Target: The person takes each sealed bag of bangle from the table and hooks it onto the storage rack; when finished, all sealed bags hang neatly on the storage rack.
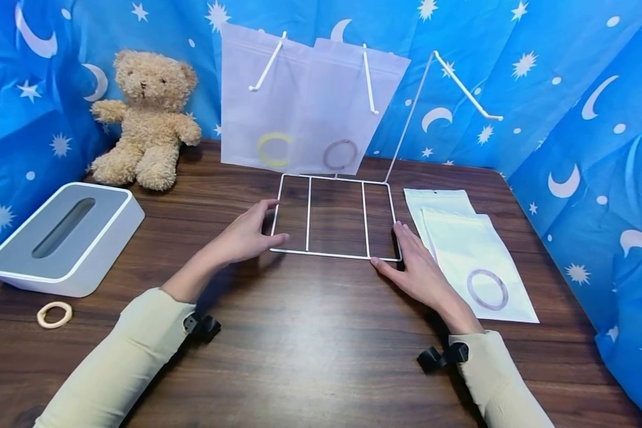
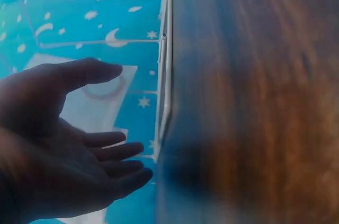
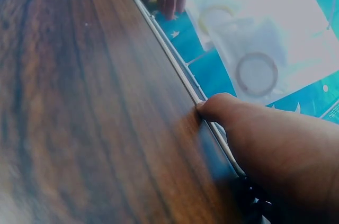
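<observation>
A white wire rack (image 1: pixel 331 255) stands on the table, its flat base toward me and its hook arms rising at the back. Beside the base's left wire is my left hand (image 1: pixel 246 235), thumb and fingers spread with nothing held; the left wrist view shows a gap before the wire. At the front right corner, my right hand (image 1: pixel 419 270) touches the front wire with its thumb (image 3: pixel 220 108), its fairly straight fingers along the right wire. Two translucent zip pouches (image 1: pixel 262 113) hang from the hooks, one containing a yellow ring (image 1: pixel 260 147), the other a brownish ring (image 1: pixel 326 156).
Right of the rack lie two overlapping white pouches (image 1: pixel 455 244), the upper one with a greyish ring (image 1: pixel 471 290) showing. A grey-topped tissue box (image 1: pixel 104 244), a loose pale ring (image 1: pixel 41 316) and a teddy bear (image 1: pixel 144 128) are on the left. Blue curtains (image 1: pixel 567 142) border the table.
</observation>
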A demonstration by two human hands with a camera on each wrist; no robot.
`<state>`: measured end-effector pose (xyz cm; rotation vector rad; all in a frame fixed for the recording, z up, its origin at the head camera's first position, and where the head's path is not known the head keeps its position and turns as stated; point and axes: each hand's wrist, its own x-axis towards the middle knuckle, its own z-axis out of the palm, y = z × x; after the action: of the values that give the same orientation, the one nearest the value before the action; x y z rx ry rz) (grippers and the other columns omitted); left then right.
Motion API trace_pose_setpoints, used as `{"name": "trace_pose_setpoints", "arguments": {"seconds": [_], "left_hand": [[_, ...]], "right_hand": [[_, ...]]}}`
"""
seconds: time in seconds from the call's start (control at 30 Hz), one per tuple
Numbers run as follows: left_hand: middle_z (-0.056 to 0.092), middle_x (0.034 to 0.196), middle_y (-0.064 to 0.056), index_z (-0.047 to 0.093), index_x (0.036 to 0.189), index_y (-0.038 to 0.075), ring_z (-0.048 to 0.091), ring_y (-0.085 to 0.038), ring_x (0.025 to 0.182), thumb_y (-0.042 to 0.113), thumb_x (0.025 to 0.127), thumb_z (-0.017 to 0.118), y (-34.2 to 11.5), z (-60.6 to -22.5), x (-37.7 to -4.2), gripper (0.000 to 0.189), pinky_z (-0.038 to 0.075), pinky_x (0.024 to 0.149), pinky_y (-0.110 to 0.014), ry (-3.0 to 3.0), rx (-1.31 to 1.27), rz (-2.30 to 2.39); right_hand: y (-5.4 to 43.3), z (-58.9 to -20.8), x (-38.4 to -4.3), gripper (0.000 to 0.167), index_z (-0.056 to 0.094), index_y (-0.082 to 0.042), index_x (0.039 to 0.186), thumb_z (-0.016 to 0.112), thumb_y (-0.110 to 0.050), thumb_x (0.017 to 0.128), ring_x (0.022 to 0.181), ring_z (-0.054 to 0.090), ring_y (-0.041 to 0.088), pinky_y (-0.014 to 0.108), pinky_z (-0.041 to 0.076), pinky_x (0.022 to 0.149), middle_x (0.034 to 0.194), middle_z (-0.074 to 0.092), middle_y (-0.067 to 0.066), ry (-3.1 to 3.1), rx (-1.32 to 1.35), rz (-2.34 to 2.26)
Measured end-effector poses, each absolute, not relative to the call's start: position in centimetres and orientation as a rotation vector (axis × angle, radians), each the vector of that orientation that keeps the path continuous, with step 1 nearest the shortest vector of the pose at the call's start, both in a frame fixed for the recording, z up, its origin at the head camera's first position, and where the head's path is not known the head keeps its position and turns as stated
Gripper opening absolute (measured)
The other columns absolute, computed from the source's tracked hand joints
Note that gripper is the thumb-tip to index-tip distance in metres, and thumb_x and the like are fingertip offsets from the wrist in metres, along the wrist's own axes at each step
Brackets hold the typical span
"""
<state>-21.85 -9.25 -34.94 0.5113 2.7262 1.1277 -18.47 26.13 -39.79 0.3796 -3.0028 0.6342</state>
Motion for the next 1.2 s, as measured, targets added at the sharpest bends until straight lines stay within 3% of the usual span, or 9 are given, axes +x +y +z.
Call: {"name": "trace_pose_setpoints", "arguments": {"seconds": [0.2,0.43,1.2], "left_hand": [[0.01,0.16,-0.022,0.023,0.156,0.008,0.01,-0.036,0.146,0.038,0.09,0.071,-10.5,-36.4,-22.6,0.087,0.016,0.115,-0.052,2.607,0.518,1.127],[0.023,0.158,-0.02,0.023,0.153,-0.002,0.011,-0.032,0.147,0.039,0.086,0.075,-10.5,-39.0,-22.9,0.095,0.002,0.118,-0.048,2.775,0.8,1.039],[0.023,0.159,-0.015,0.026,0.153,-0.002,0.012,-0.029,0.148,0.045,0.084,0.075,-10.5,-39.4,-22.6,0.096,0.004,0.118,-0.045,2.824,0.779,1.009]], "right_hand": [[26.1,-39.8,-18.4,0.1,0.017,-0.001,0.156,0.057,-0.064,0.089,0.147,0.012,0.031,0.054,0.018,0.114,0.16,0.017,0.017,-3.014,0.387,0.645],[26.3,-39.7,-18.3,0.099,0.019,-0.001,0.155,0.058,-0.063,0.089,0.147,0.013,0.032,0.054,0.019,0.114,0.16,0.018,0.018,-2.999,0.379,0.654],[26.2,-39.6,-18.4,0.098,0.019,-0.002,0.155,0.057,-0.063,0.09,0.147,0.014,0.032,0.053,0.018,0.115,0.16,0.018,0.019,-3.003,0.373,0.67]]}}
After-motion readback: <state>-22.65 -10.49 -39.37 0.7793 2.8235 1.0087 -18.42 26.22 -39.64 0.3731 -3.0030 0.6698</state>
